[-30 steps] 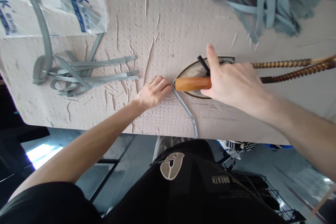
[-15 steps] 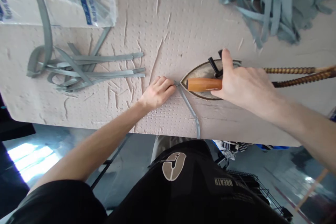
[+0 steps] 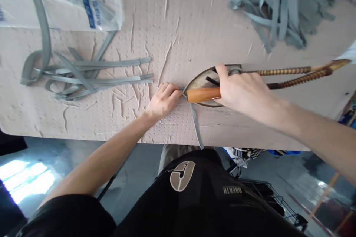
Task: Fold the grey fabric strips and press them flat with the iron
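A clothes iron [image 3: 204,83] with an orange wooden handle rests on a pale dimpled padded board [image 3: 155,18], its pointed tip facing left. My right hand [image 3: 243,90] grips the handle at its rear end, with the thumb side over the top. Two braided brown cords [image 3: 289,75] run from the iron to the right. My left hand [image 3: 164,100] sits at the iron's tip and pinches the end of a grey fabric strip [image 3: 195,126]. That strip passes by the tip and drops toward the board's near edge, its part beneath the iron hidden.
A tangled pile of grey strips [image 3: 275,7] lies at the far right of the board. Straighter grey strips [image 3: 94,76] lie at the left, beside a clear plastic bag [image 3: 63,0]. A wire basket [image 3: 267,196] stands on the floor below the near edge.
The iron has slid left along the board toward my left hand, its tip now close against those fingers. The strip below it hangs more steeply.
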A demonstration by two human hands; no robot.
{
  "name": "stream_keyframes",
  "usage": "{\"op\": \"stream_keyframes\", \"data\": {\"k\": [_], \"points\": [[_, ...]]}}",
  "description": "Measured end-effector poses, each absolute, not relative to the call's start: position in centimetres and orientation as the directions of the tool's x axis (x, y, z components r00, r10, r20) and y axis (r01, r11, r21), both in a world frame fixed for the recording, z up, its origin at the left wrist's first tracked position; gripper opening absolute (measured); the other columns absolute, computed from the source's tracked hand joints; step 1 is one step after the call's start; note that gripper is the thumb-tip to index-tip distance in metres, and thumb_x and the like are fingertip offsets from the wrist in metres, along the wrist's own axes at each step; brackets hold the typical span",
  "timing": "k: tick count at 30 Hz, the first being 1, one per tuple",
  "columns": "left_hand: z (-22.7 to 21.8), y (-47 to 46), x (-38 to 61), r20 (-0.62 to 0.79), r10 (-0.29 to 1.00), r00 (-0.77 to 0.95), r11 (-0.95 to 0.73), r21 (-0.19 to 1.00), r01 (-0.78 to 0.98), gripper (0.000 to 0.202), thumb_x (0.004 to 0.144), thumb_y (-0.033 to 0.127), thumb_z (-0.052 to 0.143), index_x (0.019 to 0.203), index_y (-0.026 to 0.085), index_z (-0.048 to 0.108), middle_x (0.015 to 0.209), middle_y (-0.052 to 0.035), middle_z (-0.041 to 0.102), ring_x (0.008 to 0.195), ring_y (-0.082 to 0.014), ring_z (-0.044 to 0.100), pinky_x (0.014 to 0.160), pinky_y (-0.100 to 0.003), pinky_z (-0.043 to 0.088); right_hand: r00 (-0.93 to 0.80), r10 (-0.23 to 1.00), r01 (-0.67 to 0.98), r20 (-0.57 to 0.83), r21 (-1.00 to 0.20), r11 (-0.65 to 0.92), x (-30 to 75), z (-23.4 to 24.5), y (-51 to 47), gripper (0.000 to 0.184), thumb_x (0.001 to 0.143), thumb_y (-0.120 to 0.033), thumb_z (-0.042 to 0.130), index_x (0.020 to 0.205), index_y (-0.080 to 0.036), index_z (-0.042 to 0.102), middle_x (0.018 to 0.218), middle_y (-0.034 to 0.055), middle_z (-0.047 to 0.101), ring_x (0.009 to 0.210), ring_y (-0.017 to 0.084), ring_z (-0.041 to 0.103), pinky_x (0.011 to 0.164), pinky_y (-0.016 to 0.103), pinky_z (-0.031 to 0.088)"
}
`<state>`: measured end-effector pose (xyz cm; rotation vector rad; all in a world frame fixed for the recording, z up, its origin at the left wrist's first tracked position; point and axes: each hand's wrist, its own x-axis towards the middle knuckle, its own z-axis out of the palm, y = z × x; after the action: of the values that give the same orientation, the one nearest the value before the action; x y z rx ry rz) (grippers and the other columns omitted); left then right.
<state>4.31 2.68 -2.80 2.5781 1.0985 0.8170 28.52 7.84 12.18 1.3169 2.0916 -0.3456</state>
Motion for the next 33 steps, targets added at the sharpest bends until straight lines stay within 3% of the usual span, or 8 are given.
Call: {"op": "stream_keyframes", "data": {"k": [3, 6, 11, 15, 21, 27, 30, 33], "points": [[-2.6, 2.8, 4.3, 0.420, 0.715, 0.559, -0.699, 0.394, 0.597, 0.015, 0.096, 0.008, 0.052, 0.099, 0.020, 0.060, 0.093, -0.0076, 0.064, 0.082, -0.0201, 0.053, 0.073, -0.034, 0.051, -0.327, 0.714, 0.886, -0.619, 0.062, 0.460, 28.9, 12.1, 7.8, 0.054, 0.098, -0.040, 0.040, 0.139, -0.004, 0.045, 0.081, 0.0199, 0.071, 0.079, 0.034, 0.070, 0.066, 0.038, 0.044], [-2.6, 2.8, 4.3, 0.413, 0.728, 0.547, -0.685, 0.417, 0.597, 0.017, 0.094, 0.007, 0.055, 0.102, 0.021, 0.062, 0.093, -0.0073, 0.065, 0.084, -0.0199, 0.055, 0.075, -0.034, 0.052, -0.306, 0.730, 0.908, -0.611, 0.042, 0.416, 30.2, 12.1, 7.9, 0.051, 0.097, -0.042, 0.042, 0.135, -0.007, 0.048, 0.083, 0.0188, 0.071, 0.081, 0.033, 0.070, 0.070, 0.039, 0.045], [-3.0, 2.7, 4.1, 0.360, 0.770, 0.527, -0.638, 0.466, 0.613, 0.019, 0.091, 0.007, 0.058, 0.100, 0.022, 0.063, 0.094, -0.0072, 0.065, 0.087, -0.0200, 0.058, 0.078, -0.036, 0.054, -0.161, 0.712, 0.948, -0.684, 0.094, 0.304, 34.4, 12.9, 8.2, 0.056, 0.096, -0.048, 0.041, 0.136, -0.009, 0.047, 0.087, 0.0211, 0.071, 0.079, 0.032, 0.066, 0.070, 0.040, 0.042], [-3.4, 2.6, 4.2, 0.315, 0.807, 0.500, -0.588, 0.509, 0.629, 0.018, 0.087, 0.006, 0.059, 0.094, 0.022, 0.063, 0.094, -0.0072, 0.066, 0.086, -0.0201, 0.059, 0.079, -0.037, 0.054, -0.074, 0.744, 0.956, -0.664, 0.164, 0.242, 36.6, 13.1, 8.1, 0.075, 0.093, -0.057, 0.046, 0.149, -0.009, 0.038, 0.091, 0.0236, 0.072, 0.076, 0.032, 0.065, 0.068, 0.041, 0.039], [-3.5, 2.5, 4.3, 0.318, 0.808, 0.496, -0.587, 0.496, 0.639, 0.018, 0.086, 0.005, 0.059, 0.090, 0.022, 0.061, 0.093, -0.0068, 0.065, 0.085, -0.0193, 0.057, 0.077, -0.035, 0.052, -0.171, 0.759, 0.966, -0.628, 0.046, 0.256, 33.1, 12.2, 8.0, 0.087, 0.092, -0.057, 0.048, 0.160, -0.008, 0.026, 0.093, 0.0215, 0.074, 0.079, 0.034, 0.068, 0.073, 0.043, 0.044], [-3.1, 2.5, 4.1, 0.385, 0.792, 0.474, -0.610, 0.485, 0.626, 0.022, 0.082, 0.002, 0.061, 0.090, 0.022, 0.061, 0.091, -0.0060, 0.064, 0.082, -0.0183, 0.057, 0.073, -0.033, 0.051, -0.310, 0.769, 0.946, -0.558, -0.104, 0.306, 29.8, 11.5, 7.8, 0.074, 0.097, -0.047, 0.041, 0.157, -0.005, 0.029, 0.094, 0.0218, 0.074, 0.089, 0.034, 0.069, 0.079, 0.042, 0.045], [-3.0, 2.6, 4.1, 0.415, 0.780, 0.468, -0.624, 0.466, 0.627, 0.025, 0.081, 0.002, 0.062, 0.094, 0.024, 0.062, 0.090, -0.0051, 0.065, 0.082, -0.0184, 0.059, 0.073, -0.033, 0.053, -0.269, 0.770, 0.956, -0.579, -0.062, 0.288, 31.6, 11.7, 7.9, 0.066, 0.097, -0.047, 0.040, 0.151, -0.009, 0.039, 0.093, 0.0205, 0.074, 0.090, 0.034, 0.068, 0.078, 0.041, 0.044], [-2.9, 2.7, 4.1, 0.415, 0.786, 0.459, -0.616, 0.455, 0.643, 0.025, 0.082, 0.004, 0.063, 0.095, 0.025, 0.061, 0.090, -0.0048, 0.065, 0.082, -0.0186, 0.060, 0.072, -0.034, 0.054, -0.138, 0.757, 0.970, -0.638, 0.068, 0.234, 35.5, 12.3, 8.0, 0.065, 0.092, -0.050, 0.048, 0.145, -0.013, 0.045, 0.094, 0.0197, 0.073, 0.085, 0.034, 0.068, 0.072, 0.040, 0.042]]}}
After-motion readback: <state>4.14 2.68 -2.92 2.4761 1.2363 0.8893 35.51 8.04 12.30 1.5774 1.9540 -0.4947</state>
